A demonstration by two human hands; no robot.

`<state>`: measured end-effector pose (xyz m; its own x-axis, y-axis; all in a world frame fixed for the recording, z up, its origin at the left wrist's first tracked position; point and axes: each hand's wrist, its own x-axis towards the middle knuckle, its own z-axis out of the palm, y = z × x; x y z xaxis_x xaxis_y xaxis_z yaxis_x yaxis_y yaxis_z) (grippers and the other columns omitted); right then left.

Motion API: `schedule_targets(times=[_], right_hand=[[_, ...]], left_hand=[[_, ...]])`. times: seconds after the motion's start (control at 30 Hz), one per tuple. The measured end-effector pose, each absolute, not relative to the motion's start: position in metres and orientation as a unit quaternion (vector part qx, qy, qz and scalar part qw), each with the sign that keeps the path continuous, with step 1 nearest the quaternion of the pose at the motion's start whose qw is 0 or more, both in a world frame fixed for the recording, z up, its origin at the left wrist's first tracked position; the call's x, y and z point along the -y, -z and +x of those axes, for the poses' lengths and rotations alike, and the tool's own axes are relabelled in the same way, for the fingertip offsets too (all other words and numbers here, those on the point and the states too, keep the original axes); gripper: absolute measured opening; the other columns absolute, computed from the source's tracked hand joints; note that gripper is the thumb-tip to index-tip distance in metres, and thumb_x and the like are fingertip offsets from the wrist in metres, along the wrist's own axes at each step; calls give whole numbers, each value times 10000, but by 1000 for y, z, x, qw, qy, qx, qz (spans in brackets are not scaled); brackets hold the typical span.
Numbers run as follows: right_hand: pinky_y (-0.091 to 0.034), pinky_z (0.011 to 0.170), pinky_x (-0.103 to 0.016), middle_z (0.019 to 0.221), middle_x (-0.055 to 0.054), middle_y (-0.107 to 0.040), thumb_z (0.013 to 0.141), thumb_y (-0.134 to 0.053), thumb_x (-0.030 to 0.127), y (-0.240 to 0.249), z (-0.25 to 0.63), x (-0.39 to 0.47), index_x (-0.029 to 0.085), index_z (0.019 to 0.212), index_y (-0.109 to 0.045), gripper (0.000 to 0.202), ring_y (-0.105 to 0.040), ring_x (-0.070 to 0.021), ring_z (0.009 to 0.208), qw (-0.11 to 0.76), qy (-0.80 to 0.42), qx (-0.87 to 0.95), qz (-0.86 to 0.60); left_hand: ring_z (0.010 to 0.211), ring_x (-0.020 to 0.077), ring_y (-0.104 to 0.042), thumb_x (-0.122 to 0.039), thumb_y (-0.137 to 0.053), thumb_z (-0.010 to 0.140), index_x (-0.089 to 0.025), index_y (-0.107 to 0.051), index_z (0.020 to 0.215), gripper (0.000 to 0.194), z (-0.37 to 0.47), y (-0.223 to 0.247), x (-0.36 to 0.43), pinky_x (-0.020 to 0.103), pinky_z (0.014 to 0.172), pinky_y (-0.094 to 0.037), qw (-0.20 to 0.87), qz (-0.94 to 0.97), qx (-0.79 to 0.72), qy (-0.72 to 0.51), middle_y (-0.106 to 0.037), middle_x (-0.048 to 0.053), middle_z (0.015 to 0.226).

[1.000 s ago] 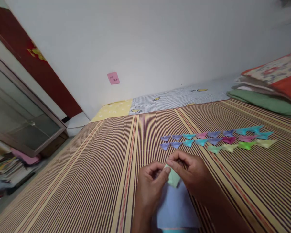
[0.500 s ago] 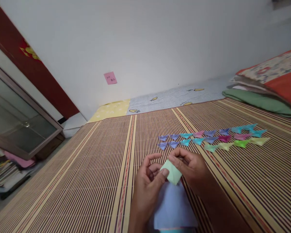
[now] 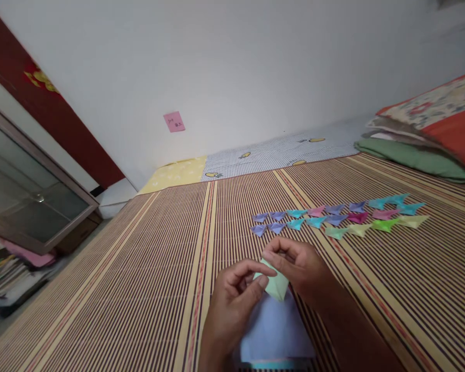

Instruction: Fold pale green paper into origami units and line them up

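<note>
A small pale green folded paper [image 3: 279,287] is held between my two hands, above a stack of blue-violet paper sheets [image 3: 277,330]. My left hand [image 3: 238,292] grips its left side, the thumb near the edge and the index finger laid across the front. At the top corner, my right hand [image 3: 294,263] pinches the paper between thumb and fingers. Beyond my hands, several folded paper boats [image 3: 336,219] in violet, blue, pink, green and yellow stand in rows on the striped mat [image 3: 170,268].
Folded bedding, with a green piece [image 3: 414,159] at the bottom, lies at the right. A checked cloth [image 3: 248,164] borders the mat by the wall, which carries a pink note [image 3: 174,122]. A glass-doored cabinet [image 3: 34,191] and books [image 3: 8,274] stand at the left.
My left index finger has come down across the front of the green paper. My right hand has shifted slightly left, still pinching the top corner. The view has moved a little.
</note>
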<state>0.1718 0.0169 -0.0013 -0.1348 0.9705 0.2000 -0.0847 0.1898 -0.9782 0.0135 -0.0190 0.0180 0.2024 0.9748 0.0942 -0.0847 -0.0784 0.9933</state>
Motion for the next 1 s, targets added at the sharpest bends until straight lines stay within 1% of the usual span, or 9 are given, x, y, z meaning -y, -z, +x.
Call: schedule_targets(times=[0.1, 0.17, 0.23, 0.33, 0.4, 0.5, 0.8, 0.93, 1.0], right_hand=[[-385, 527, -233, 618, 41, -525, 842, -678, 367, 2, 170, -17, 185, 709, -625, 231, -468, -114, 565, 515, -514, 564, -390], [-396, 527, -236, 617, 37, -532, 849, -677, 379, 1, 170, -17, 186, 712, -630, 242, -484, -118, 571, 508, -520, 566, -389], [-439, 563, -251, 673, 14, -591, 890, -640, 396, 0, 170, -16, 188, 781, -662, 235, -543, -138, 620, 513, -504, 573, -393], [-508, 696, -300, 873, -32, -686, 938, -580, 319, -4, 172, -14, 207, 968, -703, 169, -643, -180, 788, 533, -426, 610, -402], [-513, 804, -334, 971, -41, -695, 919, -585, 224, -7, 173, -11, 227, 993, -714, 149, -662, -202, 916, 531, -351, 665, -391], [-500, 881, -353, 1030, -41, -682, 897, -609, 155, -9, 171, -8, 239, 984, -715, 161, -649, -213, 1007, 511, -274, 728, -365], [-472, 823, -376, 964, -62, -666, 966, -559, 121, -9, 164, -7, 209, 922, -700, 172, -605, -230, 954, 492, -124, 791, -343], [-442, 776, -370, 907, -40, -669, 990, -506, 96, -6, 164, -10, 225, 1019, -688, 224, -568, -223, 880, 473, -112, 818, -308], [-429, 767, -367, 902, -45, -654, 995, -493, 89, -4, 164, -11, 210, 1001, -690, 232, -549, -222, 874, 466, -114, 824, -302]], left_hand=[[552, 128, -386, -318, -736, 864, -229, -853, 921, 158, 11, -16, 20, 239, 529, -319, 547, 556, -416, -469, -596, 27, 633], [536, 121, -385, -333, -744, 859, -227, -857, 929, 170, 10, -13, 20, 236, 518, -315, 558, 547, -419, -462, -610, 29, 624], [557, 119, -456, -329, -761, 846, -219, -854, 948, 177, 9, -8, 17, 230, 541, -360, 570, 518, -420, -479, -653, 37, 650], [728, 152, -624, -318, -772, 837, -192, -842, 994, 213, 4, -1, 11, 246, 694, -472, 573, 452, -414, -545, -751, 74, 801], [747, 159, -655, -330, -772, 830, -171, -838, 997, 239, 1, 2, 9, 253, 716, -497, 577, 410, -412, -574, -774, 88, 832], [714, 142, -662, -317, -778, 816, -156, -834, 993, 245, -2, 2, 8, 241, 699, -514, 581, 370, -412, -597, -786, 91, 849], [619, 106, -605, -280, -762, 812, -123, -828, 1024, 272, 0, 2, 9, 214, 656, -501, 592, 360, -416, -589, -725, 51, 701], [574, 84, -541, -266, -762, 800, -126, -831, 1008, 260, 1, 5, 6, 210, 641, -484, 604, 355, -404, -588, -685, 24, 667], [551, 75, -512, -257, -760, 792, -121, -833, 1003, 261, 0, 5, 6, 197, 621, -464, 609, 349, -407, -584, -646, 3, 612]])
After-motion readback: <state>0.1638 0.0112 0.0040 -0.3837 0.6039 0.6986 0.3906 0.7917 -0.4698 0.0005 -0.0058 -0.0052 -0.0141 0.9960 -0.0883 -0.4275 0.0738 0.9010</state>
